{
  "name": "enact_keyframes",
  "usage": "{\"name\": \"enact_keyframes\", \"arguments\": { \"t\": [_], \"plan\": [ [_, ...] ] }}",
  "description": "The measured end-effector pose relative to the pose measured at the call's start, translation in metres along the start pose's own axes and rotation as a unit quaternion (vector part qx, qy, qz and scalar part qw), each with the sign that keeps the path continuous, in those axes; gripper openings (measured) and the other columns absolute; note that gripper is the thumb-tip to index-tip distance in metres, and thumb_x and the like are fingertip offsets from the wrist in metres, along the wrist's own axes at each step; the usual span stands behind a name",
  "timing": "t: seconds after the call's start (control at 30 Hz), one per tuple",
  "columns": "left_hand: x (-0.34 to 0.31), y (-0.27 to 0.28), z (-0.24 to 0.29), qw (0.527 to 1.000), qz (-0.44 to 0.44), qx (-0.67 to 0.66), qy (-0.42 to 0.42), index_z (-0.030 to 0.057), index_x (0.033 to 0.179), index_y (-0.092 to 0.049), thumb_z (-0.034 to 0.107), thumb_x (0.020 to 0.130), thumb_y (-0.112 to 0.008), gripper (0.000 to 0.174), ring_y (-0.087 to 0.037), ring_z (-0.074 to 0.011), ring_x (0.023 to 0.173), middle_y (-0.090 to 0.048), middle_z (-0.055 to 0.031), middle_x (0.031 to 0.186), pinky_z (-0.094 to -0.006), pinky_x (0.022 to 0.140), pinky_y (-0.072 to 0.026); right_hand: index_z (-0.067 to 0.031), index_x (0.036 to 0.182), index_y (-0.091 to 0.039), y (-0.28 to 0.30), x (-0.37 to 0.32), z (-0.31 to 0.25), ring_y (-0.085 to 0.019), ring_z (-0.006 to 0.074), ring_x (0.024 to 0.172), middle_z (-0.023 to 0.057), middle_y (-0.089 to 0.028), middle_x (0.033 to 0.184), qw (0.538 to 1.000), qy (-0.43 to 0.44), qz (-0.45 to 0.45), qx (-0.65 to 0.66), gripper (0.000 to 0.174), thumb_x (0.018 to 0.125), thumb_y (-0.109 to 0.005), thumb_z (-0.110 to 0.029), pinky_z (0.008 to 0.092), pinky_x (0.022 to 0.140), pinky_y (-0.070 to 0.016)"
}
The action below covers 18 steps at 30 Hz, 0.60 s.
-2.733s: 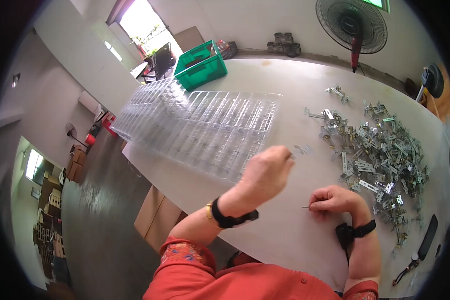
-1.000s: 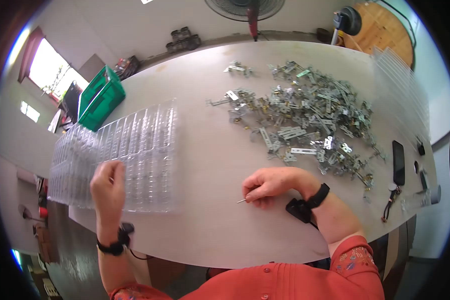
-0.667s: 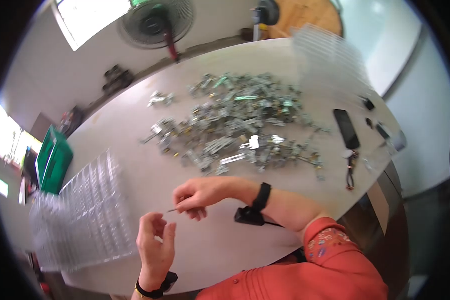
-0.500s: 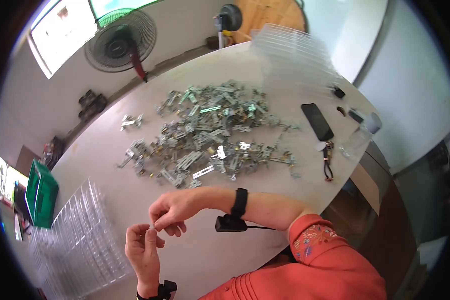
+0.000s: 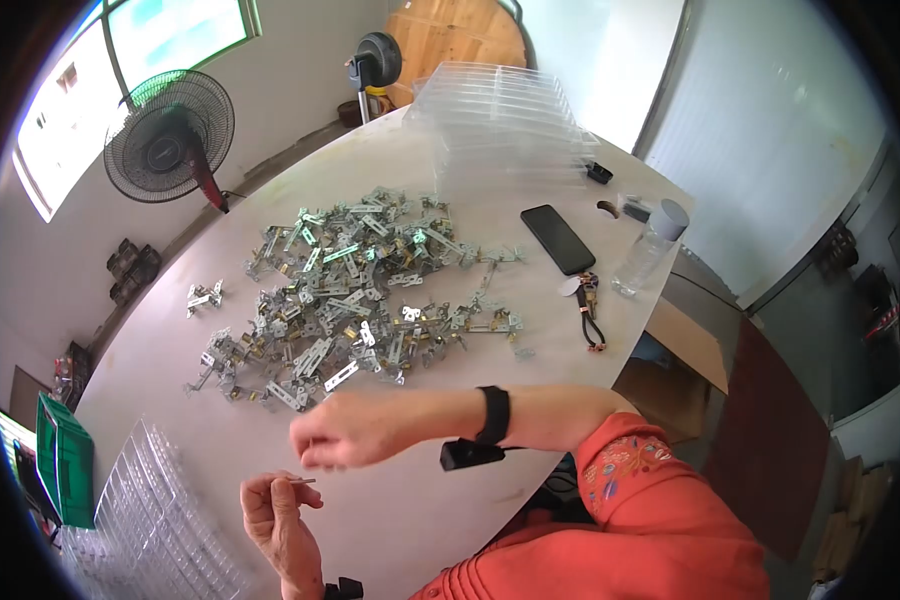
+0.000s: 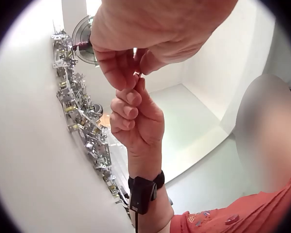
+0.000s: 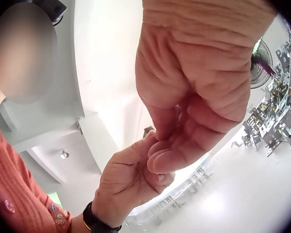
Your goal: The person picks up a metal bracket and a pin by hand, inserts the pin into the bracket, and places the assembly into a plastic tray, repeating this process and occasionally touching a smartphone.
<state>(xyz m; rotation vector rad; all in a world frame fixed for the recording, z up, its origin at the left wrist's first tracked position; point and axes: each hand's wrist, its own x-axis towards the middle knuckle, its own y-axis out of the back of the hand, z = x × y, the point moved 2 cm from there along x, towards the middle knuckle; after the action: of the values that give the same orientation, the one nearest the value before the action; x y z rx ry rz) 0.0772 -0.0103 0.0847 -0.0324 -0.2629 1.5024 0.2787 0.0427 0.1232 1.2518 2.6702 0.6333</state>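
A thin metal pin (image 5: 298, 480) is pinched between the thumb and finger of my left hand (image 5: 282, 525), low at the table's left part. My right hand (image 5: 355, 430) hangs just above it, its fingers bent and pointing left. In the left wrist view the fingertips of the right hand (image 6: 138, 116) meet those of the left hand (image 6: 160, 29). The right wrist view has the right hand (image 7: 194, 87) covering part of the left hand (image 7: 131, 174). Whether the right fingers grip anything is hidden.
Beyond the hands lies a pile of metal brackets (image 5: 355, 290). Clear plastic trays (image 5: 165, 520) and a green crate (image 5: 65, 460) stand at left, more trays (image 5: 500, 120) at the back. A phone (image 5: 557, 240), pliers (image 5: 588, 315) and a bottle (image 5: 650, 250) lie right.
The left hand has come from over the trays to the right hand. The pin, earlier in the right fingers, is now in the left ones. The head view has swung right.
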Motion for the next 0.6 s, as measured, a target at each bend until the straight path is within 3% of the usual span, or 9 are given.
{"name": "enact_keyframes", "arguments": {
  "t": [0.07,0.17,0.27,0.33,0.37,0.43,0.5,0.53,0.6],
  "plan": [
    [-0.001,-0.008,0.000,0.999,-0.018,0.012,0.027,0.0015,0.100,-0.055,0.012,0.102,-0.058,0.011,-0.061,-0.0144,0.068,-0.065,-0.0090,0.087,-0.0273,0.064,-0.0506,-0.0031,0.096,-0.068,0.025,-0.009,0.025,-0.071,0.0287,0.078,0.0154,-0.072,0.087,0.983,0.051,0.150,-0.089,0.020,0.091,-0.065,-0.023,0.0396,0.072,-0.0543],
    [-0.005,-0.010,-0.011,0.996,-0.059,0.036,0.059,0.0007,0.099,-0.054,0.010,0.102,-0.057,0.010,-0.063,-0.0147,0.068,-0.066,-0.0099,0.087,-0.0269,0.064,-0.0517,-0.0054,0.094,-0.068,0.095,-0.045,0.051,-0.069,0.0332,0.083,0.0161,-0.071,0.089,0.929,-0.055,0.337,-0.145,0.022,0.088,-0.068,-0.026,0.0412,0.074,-0.0537],
    [-0.012,-0.017,-0.022,0.988,-0.107,0.024,0.113,-0.0003,0.095,-0.056,0.008,0.101,-0.059,0.010,-0.063,-0.0136,0.068,-0.066,-0.0095,0.084,-0.0264,0.065,-0.0524,-0.0060,0.100,-0.066,0.160,-0.106,0.100,-0.067,0.0349,0.092,0.0158,-0.071,0.097,0.818,-0.175,0.483,-0.259,0.028,0.085,-0.070,-0.030,0.0439,0.079,-0.0534],
    [-0.015,-0.019,-0.029,0.984,-0.118,0.019,0.133,-0.0001,0.095,-0.056,0.008,0.101,-0.059,0.010,-0.063,-0.0133,0.068,-0.066,-0.0090,0.083,-0.0262,0.065,-0.0523,-0.0058,0.106,-0.064,0.193,-0.153,0.132,-0.064,0.0358,0.102,0.0160,-0.069,0.107,0.706,-0.231,0.512,-0.432,0.036,0.083,-0.070,-0.033,0.0454,0.086,-0.0521],
    [-0.016,-0.020,-0.033,0.979,-0.130,0.021,0.153,0.0001,0.094,-0.056,0.008,0.101,-0.059,0.011,-0.063,-0.0129,0.068,-0.066,-0.0086,0.082,-0.0260,0.065,-0.0522,-0.0044,0.107,-0.063,0.204,-0.172,0.143,-0.060,0.0356,0.110,0.0167,-0.067,0.111,0.680,-0.287,0.505,-0.448,0.042,0.081,-0.070,-0.037,0.0462,0.091,-0.0502],
    [-0.018,-0.019,-0.042,0.977,-0.135,0.015,0.162,0.0003,0.094,-0.056,0.008,0.101,-0.059,0.011,-0.063,-0.0124,0.068,-0.066,-0.0081,0.081,-0.0254,0.065,-0.0521,-0.0026,0.112,-0.063,0.213,-0.198,0.145,-0.056,0.0356,0.119,0.0182,-0.064,0.120,0.665,-0.370,0.484,-0.432,0.054,0.078,-0.072,-0.043,0.0458,0.096,-0.0480],
    [-0.019,-0.018,-0.047,0.972,-0.149,0.021,0.181,0.0003,0.094,-0.055,0.008,0.100,-0.059,0.010,-0.062,-0.0136,0.065,-0.066,-0.0080,0.080,-0.0267,0.063,-0.0521,0.0002,0.121,-0.061,0.216,-0.217,0.155,-0.054,0.0366,0.124,0.0200,-0.059,0.127,0.617,-0.526,0.446,-0.380,0.068,0.075,-0.074,-0.049,0.0472,0.101,-0.0458],
    [-0.019,-0.017,-0.048,0.972,-0.149,0.020,0.181,0.0003,0.094,-0.055,0.008,0.100,-0.059,0.010,-0.062,-0.0136,0.065,-0.066,-0.0080,0.080,-0.0267,0.063,-0.0521,0.0021,0.127,-0.060,0.219,-0.225,0.160,-0.051,0.0381,0.128,0.0222,-0.054,0.134,0.629,-0.545,0.446,-0.330,0.081,0.071,-0.076,-0.054,0.0475,0.105,-0.0432],
    [-0.020,-0.016,-0.051,0.968,-0.151,0.022,0.201,0.0007,0.094,-0.055,0.008,0.099,-0.060,0.010,-0.062,-0.0134,0.066,-0.067,-0.0080,0.081,-0.0267,0.064,-0.0518,0.0023,0.127,-0.061,0.225,-0.232,0.168,-0.051,0.0381,0.128,0.0230,-0.054,0.135,0.631,-0.558,0.438,-0.315,0.082,0.070,-0.076,-0.055,0.0471,0.104,-0.0434]
  ]
}}
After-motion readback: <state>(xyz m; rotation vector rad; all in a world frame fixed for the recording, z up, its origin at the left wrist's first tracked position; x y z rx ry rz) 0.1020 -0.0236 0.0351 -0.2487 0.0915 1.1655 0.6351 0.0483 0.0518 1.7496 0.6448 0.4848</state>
